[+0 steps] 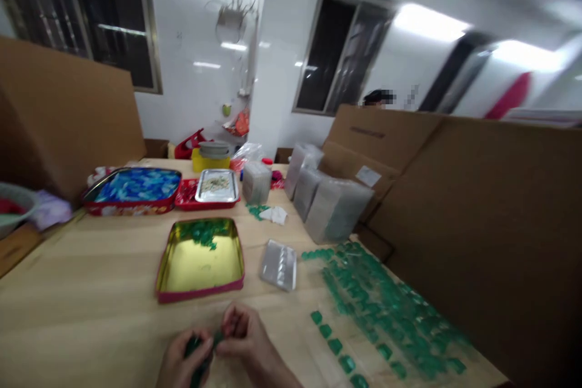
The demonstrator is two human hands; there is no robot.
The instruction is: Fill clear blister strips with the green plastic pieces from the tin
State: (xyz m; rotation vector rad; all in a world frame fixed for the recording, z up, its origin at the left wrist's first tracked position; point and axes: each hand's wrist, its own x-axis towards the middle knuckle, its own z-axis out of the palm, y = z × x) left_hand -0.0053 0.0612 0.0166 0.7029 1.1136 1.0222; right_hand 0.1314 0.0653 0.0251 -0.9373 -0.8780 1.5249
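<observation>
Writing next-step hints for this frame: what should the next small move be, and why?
Probably steady the dark green item in the left hand for the right hand to work on: the left grips it, and the right's fingertips sit close beside it, though blur hides any contact.

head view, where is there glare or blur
Head view: a ceiling light glares white at upper right; head view: the green gem-like pieces at right smear into streaks; head view: the left hand and right hand look slightly soft.
</observation>
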